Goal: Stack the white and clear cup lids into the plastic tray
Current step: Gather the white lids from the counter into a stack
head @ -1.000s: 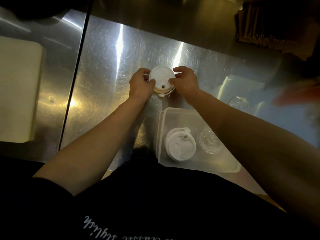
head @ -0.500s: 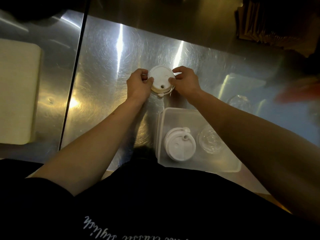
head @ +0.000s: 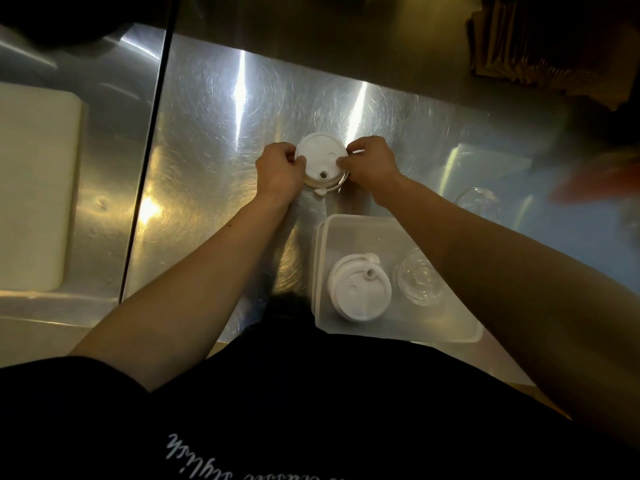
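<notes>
Two lid stacks already sit in the plastic tray (head: 398, 332) nearest us, white lids (head: 360, 292) beside clear lids (head: 420, 280). Beyond it on the steel counter (head: 214, 140), our left hand (head: 278, 173) and right hand (head: 372, 162) pinch opposite rims of a white lid stack (head: 322, 161). We judge these light, thin, slippery, so hold rims, squeeze gently.

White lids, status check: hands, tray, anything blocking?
Left hand and right hand both grip white lids on steel counter. Plastic tray holds white stack and clear lids. Path to tray clear.
</notes>
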The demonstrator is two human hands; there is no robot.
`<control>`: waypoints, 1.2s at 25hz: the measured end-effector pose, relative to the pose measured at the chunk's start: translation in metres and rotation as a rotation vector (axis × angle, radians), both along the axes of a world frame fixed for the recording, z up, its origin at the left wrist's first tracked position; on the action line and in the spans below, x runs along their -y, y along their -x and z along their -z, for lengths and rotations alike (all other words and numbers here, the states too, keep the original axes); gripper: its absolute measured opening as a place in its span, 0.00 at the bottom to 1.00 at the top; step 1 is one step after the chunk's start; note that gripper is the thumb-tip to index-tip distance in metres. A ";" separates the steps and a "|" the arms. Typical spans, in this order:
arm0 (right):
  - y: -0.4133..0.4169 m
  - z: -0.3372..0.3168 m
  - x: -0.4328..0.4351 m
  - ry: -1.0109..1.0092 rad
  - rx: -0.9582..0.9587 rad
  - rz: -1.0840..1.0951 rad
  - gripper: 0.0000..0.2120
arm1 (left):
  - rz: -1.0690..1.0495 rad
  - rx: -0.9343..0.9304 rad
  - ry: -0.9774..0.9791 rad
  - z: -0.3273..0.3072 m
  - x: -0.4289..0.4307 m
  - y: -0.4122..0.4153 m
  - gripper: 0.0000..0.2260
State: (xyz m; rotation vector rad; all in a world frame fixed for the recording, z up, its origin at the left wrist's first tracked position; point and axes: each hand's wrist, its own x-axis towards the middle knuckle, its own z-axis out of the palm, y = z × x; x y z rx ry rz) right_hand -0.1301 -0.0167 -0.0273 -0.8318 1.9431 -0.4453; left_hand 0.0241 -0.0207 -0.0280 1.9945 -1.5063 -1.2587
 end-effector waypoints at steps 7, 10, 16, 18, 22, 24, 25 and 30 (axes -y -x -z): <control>0.002 0.007 0.002 -0.038 0.073 0.123 0.17 | -0.079 -0.050 -0.043 0.009 0.003 0.003 0.06; 0.002 0.005 0.002 -0.034 0.088 0.128 0.12 | -0.108 -0.118 -0.075 0.006 0.001 0.005 0.10; 0.004 0.003 0.001 -0.030 0.142 0.138 0.12 | -0.198 -0.215 -0.150 0.007 0.003 0.000 0.14; 0.006 0.000 0.001 -0.007 0.168 0.155 0.12 | -0.224 -0.241 -0.167 0.005 0.005 -0.001 0.15; 0.011 -0.015 -0.001 0.051 0.199 0.173 0.09 | -0.257 -0.300 -0.157 -0.007 0.008 0.001 0.16; 0.014 -0.022 -0.003 0.092 0.211 0.181 0.11 | -0.264 -0.326 -0.153 -0.014 0.006 0.005 0.17; 0.016 -0.025 -0.005 0.109 0.216 0.187 0.13 | -0.270 -0.347 -0.153 -0.015 0.006 0.006 0.17; 0.026 -0.046 -0.019 0.199 0.250 0.229 0.17 | -0.257 -0.411 -0.111 -0.032 -0.006 0.013 0.19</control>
